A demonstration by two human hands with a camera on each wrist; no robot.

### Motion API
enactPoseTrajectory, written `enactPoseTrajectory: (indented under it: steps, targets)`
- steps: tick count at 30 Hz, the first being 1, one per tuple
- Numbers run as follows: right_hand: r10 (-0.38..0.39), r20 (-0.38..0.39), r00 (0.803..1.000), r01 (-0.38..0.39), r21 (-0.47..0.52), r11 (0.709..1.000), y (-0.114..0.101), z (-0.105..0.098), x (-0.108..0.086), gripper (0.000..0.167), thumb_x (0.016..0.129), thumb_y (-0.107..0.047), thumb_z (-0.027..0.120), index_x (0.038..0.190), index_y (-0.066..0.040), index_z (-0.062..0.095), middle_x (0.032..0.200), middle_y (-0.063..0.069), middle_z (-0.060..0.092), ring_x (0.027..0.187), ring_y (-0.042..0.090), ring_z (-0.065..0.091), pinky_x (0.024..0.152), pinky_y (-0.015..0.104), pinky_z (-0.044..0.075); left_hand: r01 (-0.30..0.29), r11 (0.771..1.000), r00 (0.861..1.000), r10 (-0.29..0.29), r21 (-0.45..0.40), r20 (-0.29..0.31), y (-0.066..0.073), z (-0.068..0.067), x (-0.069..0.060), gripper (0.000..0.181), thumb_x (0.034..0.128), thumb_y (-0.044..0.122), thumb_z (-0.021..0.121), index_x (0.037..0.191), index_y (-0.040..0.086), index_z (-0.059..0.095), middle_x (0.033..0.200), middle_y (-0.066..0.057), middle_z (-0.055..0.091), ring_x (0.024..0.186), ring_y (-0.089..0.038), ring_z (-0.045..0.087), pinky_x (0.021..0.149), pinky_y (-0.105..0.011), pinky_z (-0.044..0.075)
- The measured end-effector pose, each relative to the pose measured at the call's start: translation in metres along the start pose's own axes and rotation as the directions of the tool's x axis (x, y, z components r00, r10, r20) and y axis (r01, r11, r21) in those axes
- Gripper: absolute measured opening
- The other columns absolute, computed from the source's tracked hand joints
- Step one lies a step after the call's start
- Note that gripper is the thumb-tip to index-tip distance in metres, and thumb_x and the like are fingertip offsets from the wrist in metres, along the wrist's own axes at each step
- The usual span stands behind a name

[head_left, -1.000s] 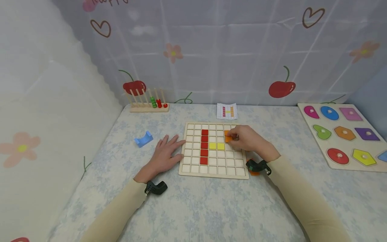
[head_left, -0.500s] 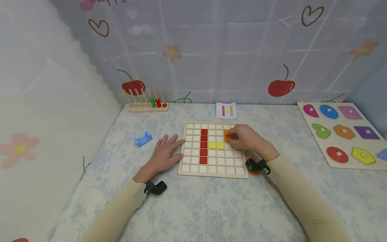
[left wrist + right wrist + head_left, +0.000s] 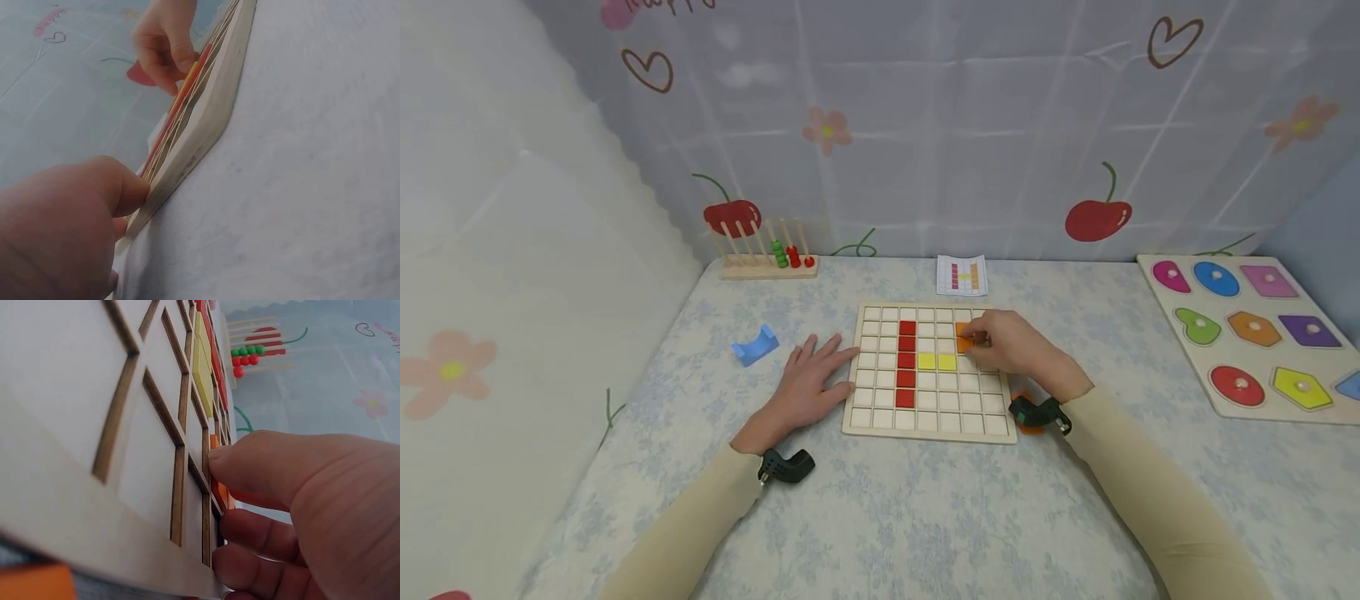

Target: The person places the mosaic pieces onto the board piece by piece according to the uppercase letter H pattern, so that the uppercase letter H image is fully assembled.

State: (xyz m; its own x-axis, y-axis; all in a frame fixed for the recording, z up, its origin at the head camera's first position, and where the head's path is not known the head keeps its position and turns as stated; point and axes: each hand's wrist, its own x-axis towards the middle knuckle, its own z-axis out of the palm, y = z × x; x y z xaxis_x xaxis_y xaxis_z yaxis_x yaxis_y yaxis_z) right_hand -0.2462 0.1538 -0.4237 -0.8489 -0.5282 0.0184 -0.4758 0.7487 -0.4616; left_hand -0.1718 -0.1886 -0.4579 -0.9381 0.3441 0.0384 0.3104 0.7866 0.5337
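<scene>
A wooden grid board [image 3: 928, 436] lies on the patterned table. Red tiles [image 3: 907, 361] fill part of one column, and two yellow tiles [image 3: 937, 362] sit side by side just right of it. Near the upper right of the grid, my right hand [image 3: 1018, 346] pinches an orange tile [image 3: 219, 487] at its cell, thumb on its face; another orange tile [image 3: 962, 327] shows just beyond. My left hand [image 3: 808, 379] lies with fingers spread, its fingertips touching the board's left edge. Orange tiles [image 3: 1028, 429] beside the board are partly hidden under my right wrist.
A small pattern card [image 3: 962, 289] lies behind the board. At the back left stands a wooden peg rack [image 3: 767, 271] with green and red beads. A blue curved piece [image 3: 756, 346] rests left of the board. A shape puzzle board [image 3: 1206, 358] lies far right.
</scene>
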Motion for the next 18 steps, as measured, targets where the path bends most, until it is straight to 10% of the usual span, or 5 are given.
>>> enactPoseTrajectory:
  steps: [18]
  targets:
    - [0.032,0.014,0.999,-0.032,0.020,0.999,-0.0009,-0.0070,-0.0032,0.031,0.090,-0.009,0.070,0.120,0.000,0.075,0.087,0.008,0.068,0.071,0.017,0.051,0.060,0.028,0.042,-0.017,1.000,1.000,0.017,0.014,-0.016,-0.0013,0.0016,-0.0003,0.056,0.0986,0.030,0.057,0.152,0.015,0.051,0.166,-0.020,0.031,0.156,-0.053,0.010,0.121,-0.072,0.010]
